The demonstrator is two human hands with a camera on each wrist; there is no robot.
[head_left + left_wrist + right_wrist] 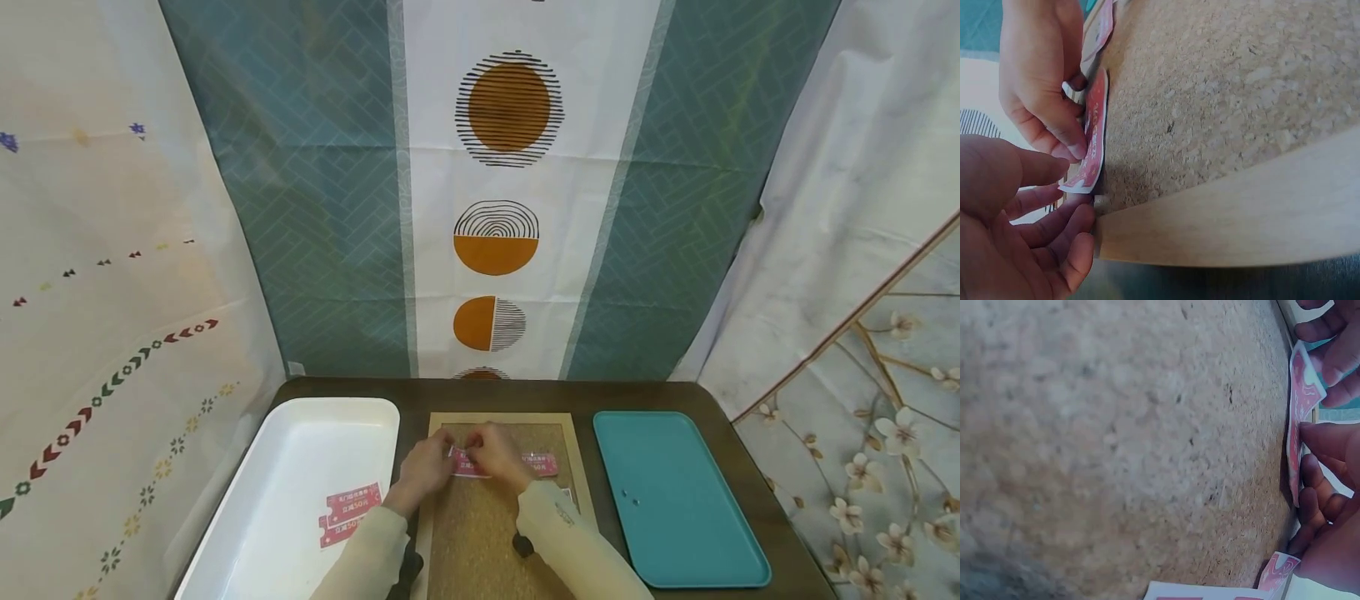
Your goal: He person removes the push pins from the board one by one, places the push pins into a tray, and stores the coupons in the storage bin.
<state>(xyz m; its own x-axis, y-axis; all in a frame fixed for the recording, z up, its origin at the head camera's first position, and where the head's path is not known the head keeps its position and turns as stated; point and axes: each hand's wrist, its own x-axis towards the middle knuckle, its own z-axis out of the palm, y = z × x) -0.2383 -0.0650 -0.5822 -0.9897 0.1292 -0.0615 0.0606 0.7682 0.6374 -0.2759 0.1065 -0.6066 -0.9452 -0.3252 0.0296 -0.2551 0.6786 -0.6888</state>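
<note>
A pink-red printed coupon (468, 464) lies against the upper left of the framed corkboard (480, 533). At its left end my left hand (427, 464) pinches a corner that curls up off the cork, seen in the left wrist view beside the left thumb (1054, 169). Farther along the same coupon (1297, 419), my right hand (495, 454) grips it, the right thumb (1329, 437) on its printed face and the other fingers bent by its edge. A second coupon (542, 464) sits on the board just right of my right hand.
The white tray (277, 467) on the left holds more pink coupons (352, 504). On the right stands a teal tray (690, 500) with a few tiny shiny pieces (630, 498). Part of a white-edged paper (1204, 592) shows low in the right wrist view. Curtains surround the dark table (420, 402).
</note>
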